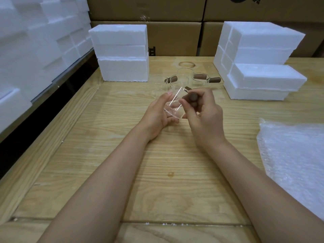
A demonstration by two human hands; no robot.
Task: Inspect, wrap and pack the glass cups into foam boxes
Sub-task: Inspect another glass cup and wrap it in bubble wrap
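A clear glass cup (174, 104) with a brown wooden handle is held tilted above the wooden table (108, 163). My left hand (160, 114) cradles its glass body from below and the left. My right hand (201, 113) grips the wooden handle with curled fingers. Behind them stand several more glass cups (184, 78) with brown handles. A stack of white foam boxes (122, 53) is at the back left, another stack of foam boxes (257, 62) at the back right. A sheet of bubble wrap (296, 158) lies at the right.
Many white foam boxes (35, 41) are piled along the left beyond the table's edge. Brown cardboard cartons (175, 23) form a wall at the back. A dark gap runs between the table's left edge and the foam pile.
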